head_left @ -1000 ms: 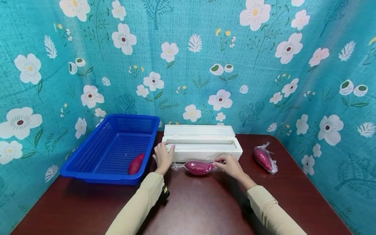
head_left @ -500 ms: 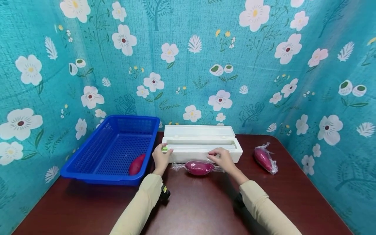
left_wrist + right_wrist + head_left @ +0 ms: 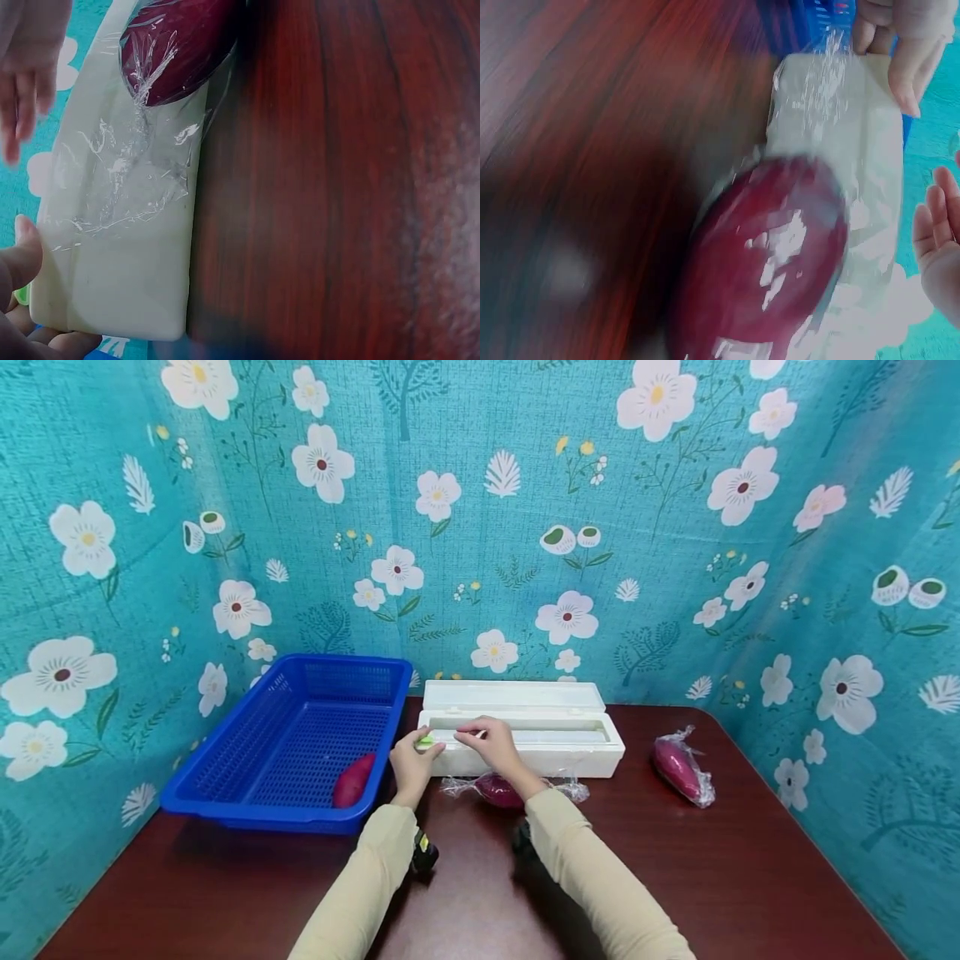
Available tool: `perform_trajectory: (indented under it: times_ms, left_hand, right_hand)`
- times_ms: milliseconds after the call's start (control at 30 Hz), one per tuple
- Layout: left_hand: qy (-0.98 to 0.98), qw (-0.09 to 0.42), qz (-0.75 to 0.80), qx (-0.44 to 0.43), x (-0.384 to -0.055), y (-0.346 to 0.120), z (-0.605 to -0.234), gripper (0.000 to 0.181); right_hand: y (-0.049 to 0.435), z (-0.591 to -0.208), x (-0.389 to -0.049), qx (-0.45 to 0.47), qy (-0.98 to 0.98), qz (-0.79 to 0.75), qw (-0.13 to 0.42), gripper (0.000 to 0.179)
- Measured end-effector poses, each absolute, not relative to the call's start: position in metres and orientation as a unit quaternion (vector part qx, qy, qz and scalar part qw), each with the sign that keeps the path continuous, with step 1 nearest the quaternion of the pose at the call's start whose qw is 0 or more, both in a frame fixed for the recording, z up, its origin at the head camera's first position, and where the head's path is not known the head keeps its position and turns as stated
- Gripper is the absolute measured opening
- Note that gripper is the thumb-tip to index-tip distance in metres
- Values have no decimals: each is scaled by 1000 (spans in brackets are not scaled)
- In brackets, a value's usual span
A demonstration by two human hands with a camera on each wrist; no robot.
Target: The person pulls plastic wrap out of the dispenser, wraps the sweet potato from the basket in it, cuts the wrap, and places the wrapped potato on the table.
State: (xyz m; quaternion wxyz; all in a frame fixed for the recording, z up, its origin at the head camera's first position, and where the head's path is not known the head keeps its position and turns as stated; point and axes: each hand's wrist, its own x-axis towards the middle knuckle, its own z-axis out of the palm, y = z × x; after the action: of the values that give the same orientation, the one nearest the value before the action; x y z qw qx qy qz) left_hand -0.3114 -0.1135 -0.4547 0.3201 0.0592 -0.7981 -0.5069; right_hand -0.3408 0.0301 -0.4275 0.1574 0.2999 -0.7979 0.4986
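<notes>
Left hand [image 3: 411, 766] gripping the white box [image 3: 555, 762] near the back edge of the desk [image 3: 472, 902], right hand [image 3: 493, 748] over it, fingertips narrow (holding something? can't tell).

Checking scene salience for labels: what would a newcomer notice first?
Probably the teal floral curtain filling the background, then the big blue basket at left, a red tuber inside. At centre, the left hand grips one end of the open white box, the right hand at its opening. One film-wrapped tuber lies in front, a second one at right.
</notes>
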Motion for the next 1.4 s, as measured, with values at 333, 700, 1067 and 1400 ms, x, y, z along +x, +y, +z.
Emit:
perform_trajectory:
  times_ms: [333, 700, 1067, 1400]
  left_hand:
    - [-801, 360, -476, 53, -312, -115, -458, 35]
    - [-815, 346, -463, 42, -311, -117, -459, 33]
    - [-812, 381, -443, 16, -313, -115, -461, 35]
    - [-814, 369, -448, 7, -313, -116, -463, 34]
  right_hand:
    - [-20, -430, -338, 262, -828, 482, 118, 15]
    - [-29, -431, -333, 193, -860, 455, 125, 13]
    - [-22, -475, -400, 270, -848, 454, 43, 17]
    - [-15, -415, -348, 263, -879, 396, 32, 9]
